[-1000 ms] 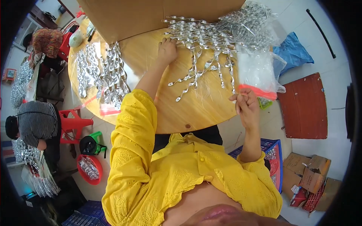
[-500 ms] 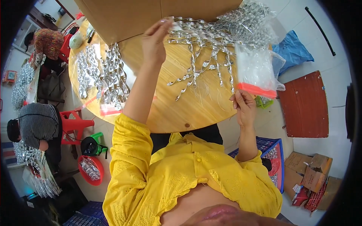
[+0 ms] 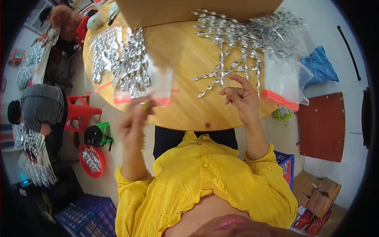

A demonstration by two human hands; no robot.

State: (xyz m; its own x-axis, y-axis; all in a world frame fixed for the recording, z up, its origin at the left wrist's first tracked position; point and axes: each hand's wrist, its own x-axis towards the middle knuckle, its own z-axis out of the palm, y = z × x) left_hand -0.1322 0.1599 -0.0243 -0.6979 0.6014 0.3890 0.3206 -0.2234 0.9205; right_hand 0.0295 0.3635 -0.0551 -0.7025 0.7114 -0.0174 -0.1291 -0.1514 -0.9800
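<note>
My left hand (image 3: 134,120), smeared by motion, is at the near left edge of the round wooden table, by the red seal strip of a clear plastic bag (image 3: 161,85). Its fingers are too blurred to show a hold. Silver twisted foil spirals (image 3: 134,59) lie on and beside that bag. My right hand (image 3: 242,98) hovers over the table's right side, its fingers apart and curled with nothing between them. Just beyond it, loose foil spirals (image 3: 221,35) spread out toward the back. A stack of clear bags with red strips (image 3: 280,75) lies to its right.
A large cardboard box (image 3: 189,12) stands along the back of the wooden table (image 3: 177,51). At left, two people work beside red stools (image 3: 77,114). A red basin (image 3: 92,161) and blue crates (image 3: 85,215) are on the floor. Cartons (image 3: 321,193) lie at lower right.
My left hand has come back from the far foil spirals to the bag at the near left. My right hand has left the bag stack, moved slightly left and spread its fingers. The view has shifted.
</note>
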